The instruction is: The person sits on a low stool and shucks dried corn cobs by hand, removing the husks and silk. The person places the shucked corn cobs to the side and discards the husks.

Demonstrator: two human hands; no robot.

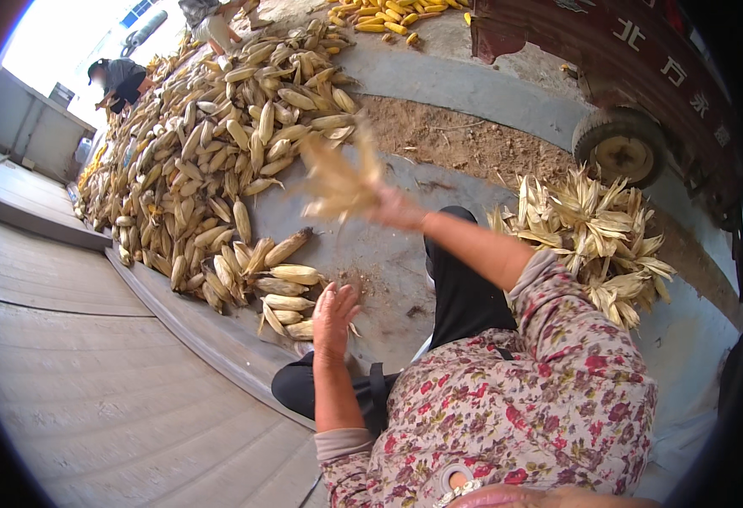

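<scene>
Before me lies a large heap of corn ears in dry husks (187,165), its near end reaching my left hand (335,312). That hand is raised with the fingers apart and nothing seen in it, beside several husked-over ears (286,302). My right hand (397,206) is stretched out over the grey ground, shut on a spread bunch of dry corn husks (340,174), blurred by motion. Whether an ear is inside the bunch I cannot tell. To the right of my right arm lies a pile of pale, loose husks (593,235).
Bare yellow cobs (397,13) lie at the top. A dark red vehicle (632,44) with a wheel (622,149) stands at upper right. Ridged panels (60,381) border the left. One person (121,79) bends by the heap; another (213,25) is at its top.
</scene>
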